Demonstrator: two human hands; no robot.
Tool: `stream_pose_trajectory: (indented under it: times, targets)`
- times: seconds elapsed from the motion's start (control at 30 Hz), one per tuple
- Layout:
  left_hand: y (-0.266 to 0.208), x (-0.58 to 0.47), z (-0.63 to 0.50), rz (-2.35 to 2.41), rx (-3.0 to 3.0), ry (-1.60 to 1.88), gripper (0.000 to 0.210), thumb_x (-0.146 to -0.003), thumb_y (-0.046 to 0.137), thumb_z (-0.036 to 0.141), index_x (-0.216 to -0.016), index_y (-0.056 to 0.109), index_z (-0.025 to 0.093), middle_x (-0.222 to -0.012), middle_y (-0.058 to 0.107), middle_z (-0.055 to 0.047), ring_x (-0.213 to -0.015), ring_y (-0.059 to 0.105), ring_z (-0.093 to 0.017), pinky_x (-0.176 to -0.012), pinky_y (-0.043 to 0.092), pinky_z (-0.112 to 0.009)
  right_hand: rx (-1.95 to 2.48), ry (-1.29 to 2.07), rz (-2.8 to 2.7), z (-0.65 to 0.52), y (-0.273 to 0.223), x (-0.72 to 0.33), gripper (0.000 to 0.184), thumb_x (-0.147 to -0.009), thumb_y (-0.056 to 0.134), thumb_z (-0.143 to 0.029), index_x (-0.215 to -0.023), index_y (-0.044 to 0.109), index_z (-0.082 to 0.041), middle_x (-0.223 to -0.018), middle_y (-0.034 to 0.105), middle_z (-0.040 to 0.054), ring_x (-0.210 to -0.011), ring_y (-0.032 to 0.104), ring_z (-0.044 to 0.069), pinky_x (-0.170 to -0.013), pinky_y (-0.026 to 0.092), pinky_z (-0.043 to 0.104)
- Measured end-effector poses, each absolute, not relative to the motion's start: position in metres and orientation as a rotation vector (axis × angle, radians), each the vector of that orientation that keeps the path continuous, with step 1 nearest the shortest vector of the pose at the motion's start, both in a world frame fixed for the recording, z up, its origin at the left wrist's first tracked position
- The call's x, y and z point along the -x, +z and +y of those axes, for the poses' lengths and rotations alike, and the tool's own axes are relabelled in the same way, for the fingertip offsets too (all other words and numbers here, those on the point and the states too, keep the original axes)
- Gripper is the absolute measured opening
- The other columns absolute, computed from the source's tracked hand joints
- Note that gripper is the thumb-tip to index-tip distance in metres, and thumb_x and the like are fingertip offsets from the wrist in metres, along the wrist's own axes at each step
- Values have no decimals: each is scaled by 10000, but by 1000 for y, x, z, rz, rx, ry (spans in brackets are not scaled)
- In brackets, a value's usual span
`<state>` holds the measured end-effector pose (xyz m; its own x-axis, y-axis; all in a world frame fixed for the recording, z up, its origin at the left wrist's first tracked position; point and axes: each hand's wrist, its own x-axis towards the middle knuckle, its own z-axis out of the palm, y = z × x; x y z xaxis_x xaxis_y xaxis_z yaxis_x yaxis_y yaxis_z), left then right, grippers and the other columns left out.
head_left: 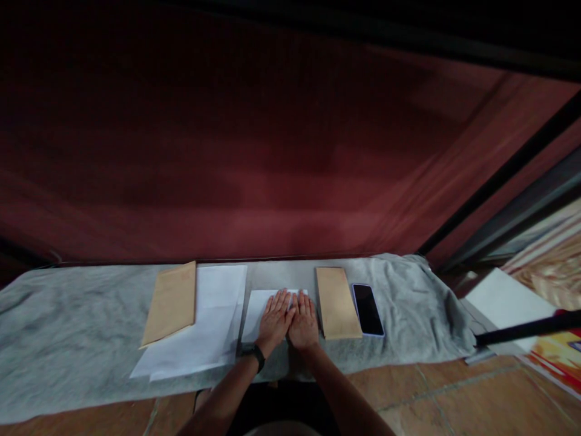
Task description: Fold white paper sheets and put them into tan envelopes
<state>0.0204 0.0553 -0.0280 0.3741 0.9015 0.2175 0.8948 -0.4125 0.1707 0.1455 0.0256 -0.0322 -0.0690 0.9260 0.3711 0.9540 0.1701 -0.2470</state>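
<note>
Head view. A small white rectangular sheet of paper (254,316) lies directly beneath both sets of fingers, on a crumpled grey cloth (408,303); its left part shows clear of the hands, and its far edge runs near the fingertips. I have the left hand (275,320) and right hand (303,324) palm-down, side by side, meeting about the thumbs. Fingers extended flat, pointing away from the body, curled around nothing; I see no grasp, only contact from above. Forearms converge from the near edge; a dark band (254,354) sits on the left wrist. Sheet: plain and pale where exposed, lying flat; I cannot tell whether it is folded, the hands covering much of it. To its left, larger loose white sheets (206,339) overlap, partly under a tan paper envelope (175,303). To the right, a second tan envelope (338,303), then a black-screened phone with a lilac edge (368,310).
</note>
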Motion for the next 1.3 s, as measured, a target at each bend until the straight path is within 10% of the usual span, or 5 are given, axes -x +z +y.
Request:
stream_pose_trajectory:
  times: [0.63, 1.07, 1.3]
  targets:
    - [-17, 10, 37, 2159, -2380, 443, 628, -1007, 305, 382, -1481, 409, -16, -1555, 399, -245, -1489, 314, -328, -1204, 278, -501, 1759, -57, -1979, 24, -29, -146, 573, -1024, 401, -365, -1524, 383, -84, -1591, 358, 203, -1481, 325, 311, -1168, 310, 504]
    - [-19, 14, 1, 2028, -2537, 364, 564, -997, 368, 343, -1542, 377, 200, -1599, 382, -110, -1501, 298, -289, -1215, 227, -529, 1803, -62, -1972, 23, -23, -137, 517, -1026, 402, -264, -1491, 424, -40, -1562, 392, 232, -1474, 342, 317, -1164, 314, 517]
    - [-20, 16, 0, 2011, -2547, 217, 647, -921, 376, 154, -1566, 323, 181, -1622, 338, -106, -1525, 233, -279, -1235, 181, -510, 1588, 142, -2190, 14, -16, -105, 482, -1060, 329, -310, -1506, 436, -162, -1563, 439, 94, -1469, 363, 220, -1217, 267, 454]
